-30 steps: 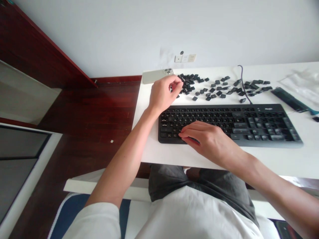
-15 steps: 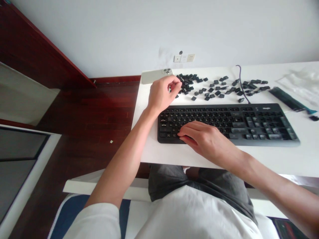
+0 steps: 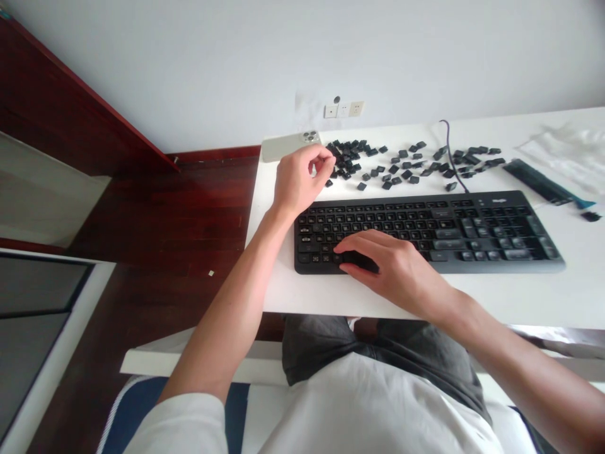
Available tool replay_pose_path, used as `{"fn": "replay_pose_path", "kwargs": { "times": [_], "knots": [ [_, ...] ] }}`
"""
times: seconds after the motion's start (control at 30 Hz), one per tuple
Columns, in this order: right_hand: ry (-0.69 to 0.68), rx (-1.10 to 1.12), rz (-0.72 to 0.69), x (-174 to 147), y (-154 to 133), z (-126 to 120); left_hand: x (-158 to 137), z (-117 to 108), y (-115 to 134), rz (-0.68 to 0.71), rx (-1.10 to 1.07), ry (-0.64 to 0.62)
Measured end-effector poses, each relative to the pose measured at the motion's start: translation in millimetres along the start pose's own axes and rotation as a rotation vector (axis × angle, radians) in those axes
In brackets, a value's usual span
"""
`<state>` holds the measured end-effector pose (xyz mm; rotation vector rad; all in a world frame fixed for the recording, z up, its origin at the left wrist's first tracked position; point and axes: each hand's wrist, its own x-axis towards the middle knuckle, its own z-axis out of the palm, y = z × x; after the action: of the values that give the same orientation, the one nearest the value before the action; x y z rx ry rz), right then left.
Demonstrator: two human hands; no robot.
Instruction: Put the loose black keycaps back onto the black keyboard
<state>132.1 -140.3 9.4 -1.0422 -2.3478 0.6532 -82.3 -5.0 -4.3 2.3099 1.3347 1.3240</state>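
Keyboard: the black keyboard [image 3: 454, 261] is lying flat on the white desk [image 3: 477, 296], long side facing the person; using it as reference below.
Keyboard corner: caps are sitting in the near-left corner; other positions are showing too small to call key by key.
Right hand: right hand [image 3: 401, 268] is reaching over the keyboard's near-left part, thumb and index standing apart with a gap between them, not gripping anything visible.
Left hand: left hand [image 3: 300, 178] is hovering by the keyboard's far-left corner, thumb and index tips closing into a ring; can't tell if a cap is sitting between them.
Loose caps: black keycaps [image 3: 347, 154] are piling up behind the keyboard's left part, more are scattering along its far edge toward the right.
Cable: the thin cable [image 3: 448, 142] is running out of the keyboard's far edge, passing among the caps.
Phone: a pale phone [image 3: 283, 149] is lying behind the keyboard's far-left corner, lenses showing.
Brush: a dark brush-like tool [image 3: 536, 181] is lying behind the keyboard's far-right corner.
Plastic: crumpled plastic [image 3: 562, 151] is lying beyond the brush-like tool.
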Motion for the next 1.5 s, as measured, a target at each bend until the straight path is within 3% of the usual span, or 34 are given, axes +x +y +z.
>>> {"fn": "replay_pose_path", "kwargs": {
  "times": [0.33, 0.8, 1.13, 1.5],
  "knots": [
    [0.078, 0.019, -0.222, 3.7, 8.6, 6.8, -0.3, 0.3, 1.9, 0.009, 0.011, -0.013],
    [-0.175, -0.189, -0.308, 12.3, 1.3, -8.2, -2.8, 3.5, 6.4, 0.014, 0.006, -0.037],
    [-0.182, -0.193, -0.266, 13.5, 0.1, -8.2, -2.8, 3.6, 10.0, -0.010, 0.006, -0.063],
    [0.056, 0.013, -0.067, 11.9, 4.6, -0.8, -1.8, -0.6, 6.7, -0.040, 0.024, -0.059]
  ]
}}
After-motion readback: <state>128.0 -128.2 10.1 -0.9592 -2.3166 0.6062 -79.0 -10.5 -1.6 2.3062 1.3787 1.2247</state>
